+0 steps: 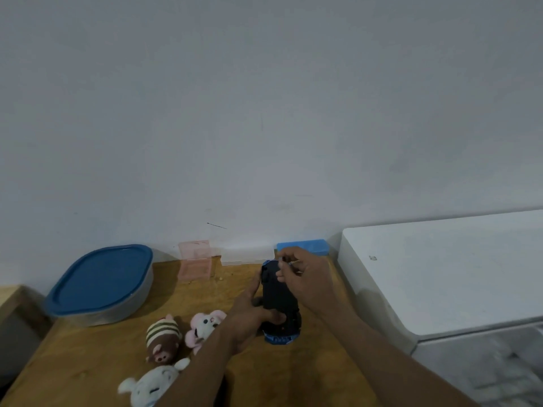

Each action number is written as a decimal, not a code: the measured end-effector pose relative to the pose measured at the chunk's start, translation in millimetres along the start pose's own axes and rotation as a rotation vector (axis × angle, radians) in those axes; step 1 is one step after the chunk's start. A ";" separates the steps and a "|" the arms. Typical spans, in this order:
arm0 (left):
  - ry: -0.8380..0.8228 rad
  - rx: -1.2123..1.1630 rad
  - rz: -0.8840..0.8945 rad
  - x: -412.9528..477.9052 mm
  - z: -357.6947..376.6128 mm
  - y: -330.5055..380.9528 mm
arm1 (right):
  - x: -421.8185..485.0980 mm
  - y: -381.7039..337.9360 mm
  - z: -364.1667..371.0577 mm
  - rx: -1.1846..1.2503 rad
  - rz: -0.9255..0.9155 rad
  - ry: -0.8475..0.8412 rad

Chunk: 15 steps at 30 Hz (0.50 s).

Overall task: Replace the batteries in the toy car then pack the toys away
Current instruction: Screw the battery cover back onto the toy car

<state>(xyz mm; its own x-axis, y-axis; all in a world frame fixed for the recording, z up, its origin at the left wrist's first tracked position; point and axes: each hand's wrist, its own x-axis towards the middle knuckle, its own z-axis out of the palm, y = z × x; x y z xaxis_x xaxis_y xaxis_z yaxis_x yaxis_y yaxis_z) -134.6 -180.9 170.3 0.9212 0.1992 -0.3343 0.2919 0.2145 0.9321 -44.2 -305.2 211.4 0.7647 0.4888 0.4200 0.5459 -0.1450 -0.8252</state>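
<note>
A dark blue toy car (279,301) lies upside down on the wooden table (97,362), its black underside facing up. My left hand (249,315) grips the car along its left side and near end. My right hand (305,277) is over the car's far end, fingers pinched on a thin small tool or part (292,263) that I cannot make out. Three plush toys lie to the left: a striped brown one (162,337), a pink and white one (204,326) and a white one (152,386) at the front edge.
A large container with a blue lid (102,282) stands at the back left. Against the wall are an open pink plastic case (195,259), a clear case (246,254) and a blue case (305,246). A white appliance (440,274) borders the table's right side.
</note>
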 end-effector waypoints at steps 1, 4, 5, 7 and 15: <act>-0.001 0.002 -0.003 0.9 0.6 -0.8 | -0.4 0.7 -1.2 -0.012 0.005 -0.009; -0.015 0.010 -0.006 1.2 5.9 -5.0 | -2.2 6.8 -6.8 -0.030 0.036 0.011; -0.018 0.015 -0.009 0.9 8.6 -7.0 | -3.5 10.0 -8.7 -0.032 0.053 0.021; -0.009 0.023 -0.026 3.4 13.6 -12.8 | -7.2 18.4 -12.4 -0.007 0.115 0.046; -0.029 -0.001 -0.114 11.4 27.1 -49.0 | -27.9 51.7 -31.7 -0.074 0.250 0.151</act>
<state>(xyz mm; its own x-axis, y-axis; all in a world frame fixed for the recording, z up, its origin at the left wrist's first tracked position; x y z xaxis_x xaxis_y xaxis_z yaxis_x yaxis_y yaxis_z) -131.4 -215.0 124.6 0.8890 0.1457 -0.4341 0.3952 0.2349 0.8881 -26.5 -353.6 168.9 0.9176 0.2975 0.2636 0.3539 -0.3099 -0.8824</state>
